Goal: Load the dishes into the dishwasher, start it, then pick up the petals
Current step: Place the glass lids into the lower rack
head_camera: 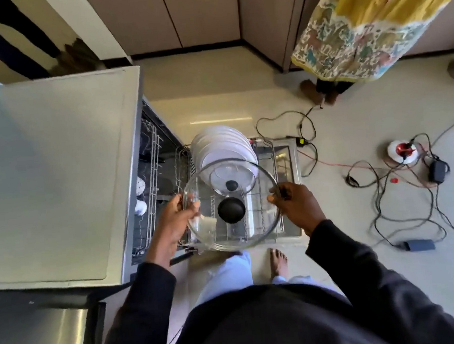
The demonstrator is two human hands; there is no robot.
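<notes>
Presently: glass lid (pixel 231 210), rim gripped by left hand (pixel 174 219) and right hand (pixel 296 204), held level above the near end of the pulled-out dishwasher rack (pixel 267 147), apparently for slotting behind the upright plates (pixel 218 145).

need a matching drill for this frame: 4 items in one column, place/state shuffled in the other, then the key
Things
1. glass lid
2. white plates
3. lower rack
4. white-and-red round device

Place or state
A. on the floor among cables
B. pulled out of the dishwasher
C. rim gripped by left hand and right hand
D. standing on edge in a row

Pairs: 1-C, 2-D, 3-B, 4-A
</notes>
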